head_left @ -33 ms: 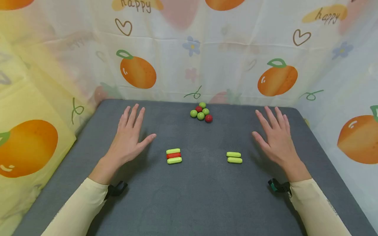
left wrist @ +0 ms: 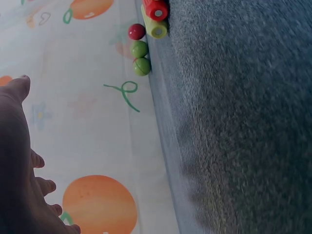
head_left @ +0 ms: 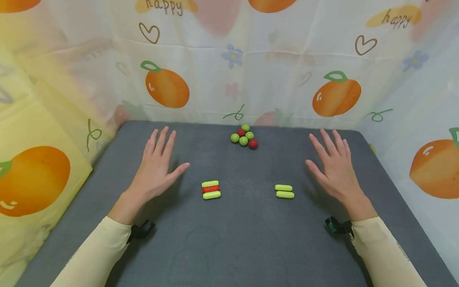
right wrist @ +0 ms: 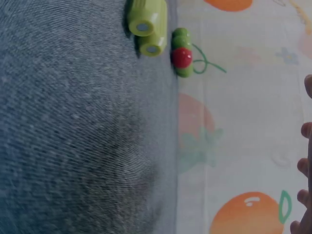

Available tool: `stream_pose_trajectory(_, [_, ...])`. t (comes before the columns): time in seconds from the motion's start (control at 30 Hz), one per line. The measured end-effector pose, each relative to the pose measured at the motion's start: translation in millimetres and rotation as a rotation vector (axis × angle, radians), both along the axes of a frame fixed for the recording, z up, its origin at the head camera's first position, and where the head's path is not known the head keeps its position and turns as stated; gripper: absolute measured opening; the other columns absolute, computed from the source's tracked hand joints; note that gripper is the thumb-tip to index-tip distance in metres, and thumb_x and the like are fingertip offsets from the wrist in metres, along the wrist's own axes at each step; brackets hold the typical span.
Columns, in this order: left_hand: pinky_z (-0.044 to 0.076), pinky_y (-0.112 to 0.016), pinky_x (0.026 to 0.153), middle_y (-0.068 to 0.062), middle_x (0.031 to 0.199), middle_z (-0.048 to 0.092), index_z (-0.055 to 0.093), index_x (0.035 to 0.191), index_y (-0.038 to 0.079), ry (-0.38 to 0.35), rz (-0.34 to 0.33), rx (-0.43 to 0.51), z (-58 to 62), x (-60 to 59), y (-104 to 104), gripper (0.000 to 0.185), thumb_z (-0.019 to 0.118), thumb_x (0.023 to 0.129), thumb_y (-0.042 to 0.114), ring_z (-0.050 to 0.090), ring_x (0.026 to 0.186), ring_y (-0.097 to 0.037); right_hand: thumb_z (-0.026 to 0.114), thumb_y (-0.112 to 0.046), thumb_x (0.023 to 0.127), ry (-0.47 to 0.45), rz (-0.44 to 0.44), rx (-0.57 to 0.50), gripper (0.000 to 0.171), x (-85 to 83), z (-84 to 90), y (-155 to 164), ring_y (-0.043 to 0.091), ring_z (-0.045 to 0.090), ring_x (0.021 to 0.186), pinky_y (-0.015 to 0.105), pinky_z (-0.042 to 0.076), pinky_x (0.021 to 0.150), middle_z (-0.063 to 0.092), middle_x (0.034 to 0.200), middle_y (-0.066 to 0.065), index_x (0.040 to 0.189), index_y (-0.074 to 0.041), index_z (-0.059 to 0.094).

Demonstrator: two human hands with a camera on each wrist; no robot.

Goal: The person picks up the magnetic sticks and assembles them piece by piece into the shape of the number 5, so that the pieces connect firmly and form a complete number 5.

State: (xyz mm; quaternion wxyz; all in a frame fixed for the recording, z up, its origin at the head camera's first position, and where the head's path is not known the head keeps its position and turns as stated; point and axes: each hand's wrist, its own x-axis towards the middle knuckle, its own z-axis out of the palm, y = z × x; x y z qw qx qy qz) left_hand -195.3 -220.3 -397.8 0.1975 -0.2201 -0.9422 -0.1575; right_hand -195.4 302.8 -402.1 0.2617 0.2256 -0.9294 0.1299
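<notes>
My left hand (head_left: 155,169), fingers spread, hovers over the left part of the grey table and holds nothing. To its right lie three short ribbed plastic rods side by side: a yellow-green rod (head_left: 210,184), a red rod (head_left: 210,189) and another yellow-green rod (head_left: 211,195). My right hand (head_left: 336,171) is also spread and empty, to the right of two yellow-green rods, one (head_left: 283,187) behind the other (head_left: 285,195). Round grey ends show on the rods (right wrist: 142,27) in the right wrist view. Only part of each hand appears in its wrist view.
Near the back edge of the grey table (head_left: 244,239) sits a cluster of small glossy balls, several green, such as one green ball (head_left: 234,138), and two red, including a red ball (head_left: 253,144). A fruit-printed cloth (head_left: 272,87) hangs behind and beside the table.
</notes>
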Motion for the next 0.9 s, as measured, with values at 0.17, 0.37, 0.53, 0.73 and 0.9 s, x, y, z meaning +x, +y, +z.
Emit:
stream_pose_trajectory(0.17, [0.011,-0.063,0.118,-0.013,0.169,0.007,0.006,0.165,0.015,-0.023,-0.02,0.017,-2.4,-1.4,3.0,0.092,0.055,0.099,0.057,0.002,0.154,-0.04,0.055,-0.047,0.101,-0.037,0.032,-0.058,0.066,-3.7,-0.7,-0.6,0.041,0.014,0.152,0.066,0.01,0.117,0.029,0.163,0.015,0.159,-0.019,0.038])
stream_pose_trajectory(0.37, [0.024,-0.057,0.117,-0.014,0.165,0.022,0.017,0.164,0.01,-0.103,-0.064,0.058,-0.3,-6.6,6.9,0.087,0.058,0.1,0.053,0.021,0.151,-0.035,0.063,-0.035,0.1,-0.123,0.082,-0.199,0.06,-14.9,11.8,-8.7,0.032,0.025,0.15,0.06,0.022,0.117,0.038,0.159,0.011,0.154,-0.014,0.045])
stream_pose_trajectory(0.53, [0.029,-0.056,0.115,-0.015,0.16,0.032,0.027,0.161,0.008,-0.197,-0.061,0.068,0.2,-7.9,10.8,0.083,0.058,0.099,0.054,0.03,0.146,-0.035,0.062,-0.037,0.102,-0.176,0.1,-0.203,0.056,-28.0,21.8,-21.4,0.03,0.034,0.145,0.06,0.03,0.111,0.041,0.157,0.005,0.152,-0.017,0.048])
stream_pose_trajectory(0.73, [0.034,-0.054,0.112,-0.012,0.151,0.046,0.047,0.15,0.006,-0.225,-0.08,0.083,1.2,-11.3,15.7,0.071,0.06,0.099,0.054,0.041,0.14,-0.032,0.061,-0.043,0.102,-0.288,0.103,-0.227,0.055,-46.0,23.7,-38.0,0.03,0.05,0.13,0.056,0.04,0.103,0.05,0.147,0.006,0.15,-0.017,0.05])
stream_pose_trajectory(0.9, [0.038,-0.052,0.109,-0.008,0.141,0.056,0.06,0.14,0.01,-0.257,-0.115,0.069,3.4,-15.4,20.0,0.058,0.064,0.098,0.049,0.051,0.132,-0.029,0.06,-0.045,0.103,-0.359,0.117,-0.234,0.055,-63.0,25.8,-49.6,0.031,0.056,0.122,0.053,0.044,0.102,0.055,0.142,0.008,0.149,-0.016,0.051])
